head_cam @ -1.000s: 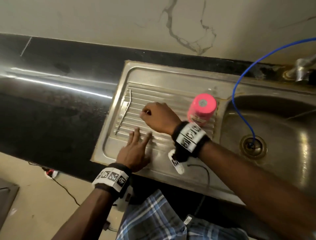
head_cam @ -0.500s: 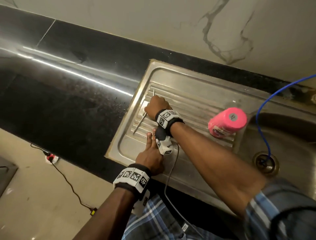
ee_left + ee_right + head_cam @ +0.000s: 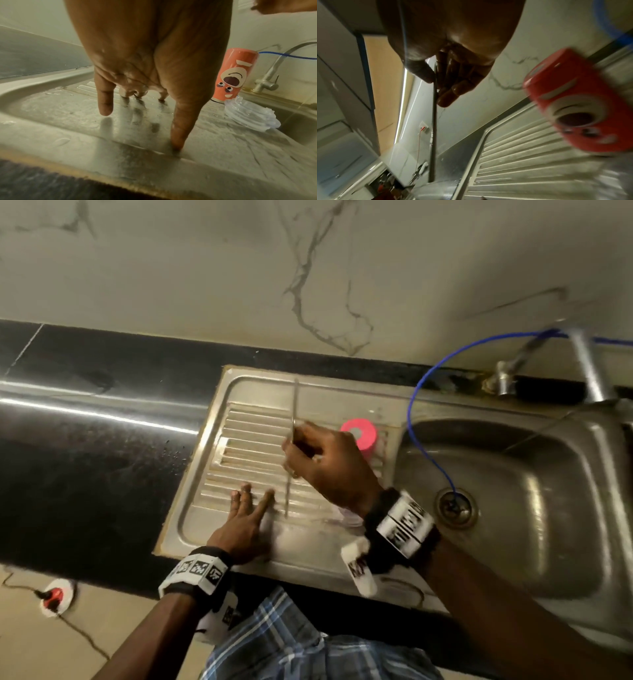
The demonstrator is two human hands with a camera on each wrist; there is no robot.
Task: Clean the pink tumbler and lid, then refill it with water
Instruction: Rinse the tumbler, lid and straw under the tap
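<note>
The right hand point(image 3: 329, 463) had lifted the thin metal straw point(image 3: 295, 405) off the draining board point(image 3: 212, 508), fingers clamped on it. The left hand point(image 3: 245, 520) rested flat, fingers apart. Straw cleaning likely came next.

one pink tumbler point(image 3: 359, 436), one clear lid point(image 3: 250, 115), one metal straw point(image 3: 294, 419), two hands, one tap point(image 3: 582, 361), one blue hose point(image 3: 424, 378)

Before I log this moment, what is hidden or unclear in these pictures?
- Head view: clear lid hidden behind the right hand.
- Head view: metal straw blurred by motion.
- Right wrist view: pink tumbler smeared; its print unreadable.
- All views: the tumbler stands upside down, so its inside is unseen.
</note>
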